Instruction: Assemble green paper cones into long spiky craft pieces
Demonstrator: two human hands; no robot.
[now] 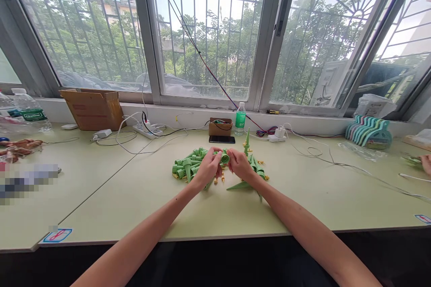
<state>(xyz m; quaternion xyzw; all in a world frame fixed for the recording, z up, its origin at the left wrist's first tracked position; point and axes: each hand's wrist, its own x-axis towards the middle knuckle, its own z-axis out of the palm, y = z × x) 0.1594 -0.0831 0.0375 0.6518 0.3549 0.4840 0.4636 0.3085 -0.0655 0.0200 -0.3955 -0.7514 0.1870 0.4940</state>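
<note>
Over the middle of the table [151, 206], my left hand [209, 166] is closed around a hollow green plastic part [225, 159], its round open end facing me. The fingers of my right hand [240, 164] are pinched at the part's right edge. Beside my left hand lies a heap of green tubular pieces [188, 161]. Small yellow pieces [222, 179] are scattered below and between the hands. Past my right hand, a pointed green piece with yellow bits [247, 142] stands upright, and a long green spike [238, 185] lies under the wrist.
A phone [221, 139], a small cardboard box [220, 127] and a green-labelled bottle [240, 119] stand behind the heap. White cables [330, 157] and a power strip [148, 131] run along the back. Pastel hangers [367, 132] are at right; another person's hand [426, 163] shows at the right edge.
</note>
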